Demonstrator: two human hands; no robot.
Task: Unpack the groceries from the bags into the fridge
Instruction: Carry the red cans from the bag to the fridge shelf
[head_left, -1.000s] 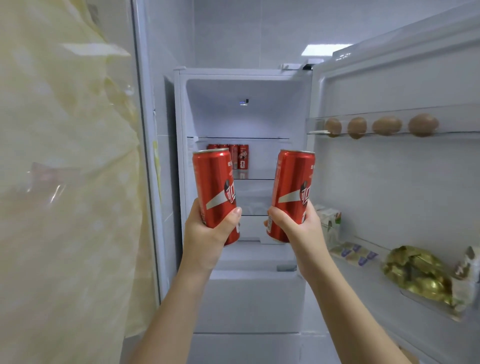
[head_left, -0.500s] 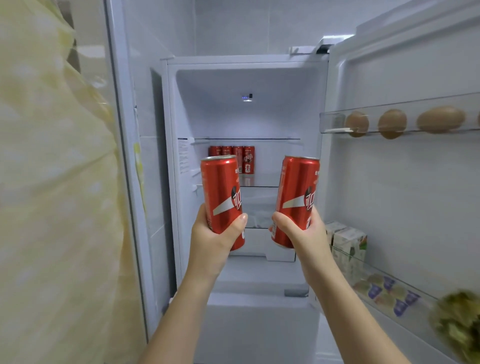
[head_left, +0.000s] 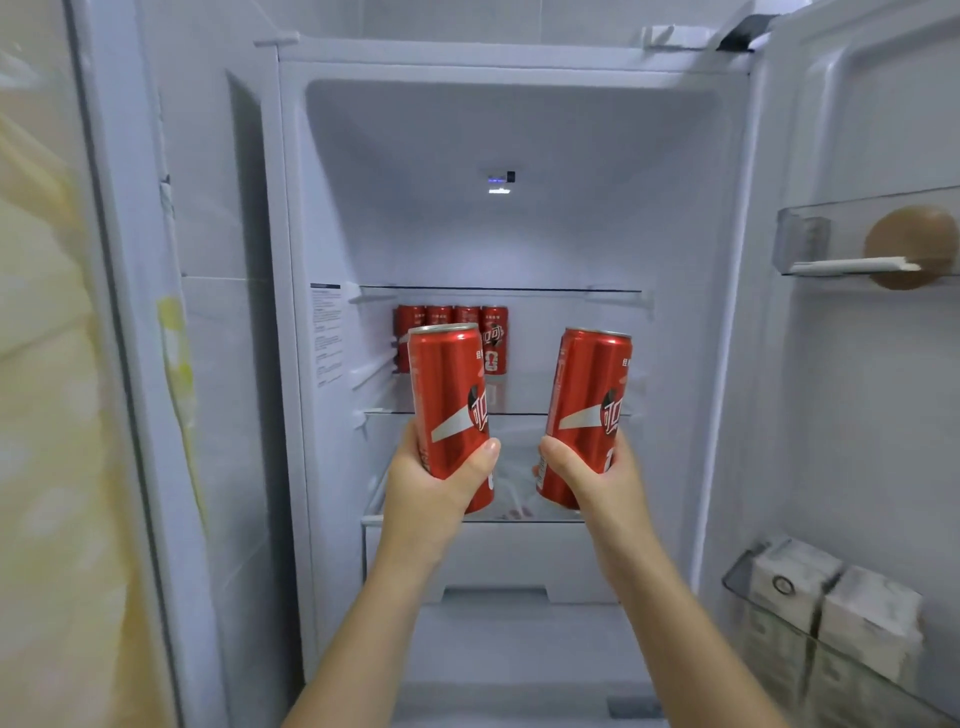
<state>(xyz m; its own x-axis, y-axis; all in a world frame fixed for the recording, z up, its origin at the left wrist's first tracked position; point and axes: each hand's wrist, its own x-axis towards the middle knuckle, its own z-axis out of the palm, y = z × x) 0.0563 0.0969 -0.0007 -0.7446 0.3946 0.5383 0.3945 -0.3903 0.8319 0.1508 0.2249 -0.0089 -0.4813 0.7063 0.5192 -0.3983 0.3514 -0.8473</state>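
Head view: the left hand has its fingers clamped low round the upright left can. The right hand grips the right can likewise. Both cans hover at the mouth of the open fridge. Beyond the fingers, a row of cans stands on the glass shelf, which is likely where these two are headed.

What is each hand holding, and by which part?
Left hand grips the left can round its lower half; right hand grips the right can the same way.
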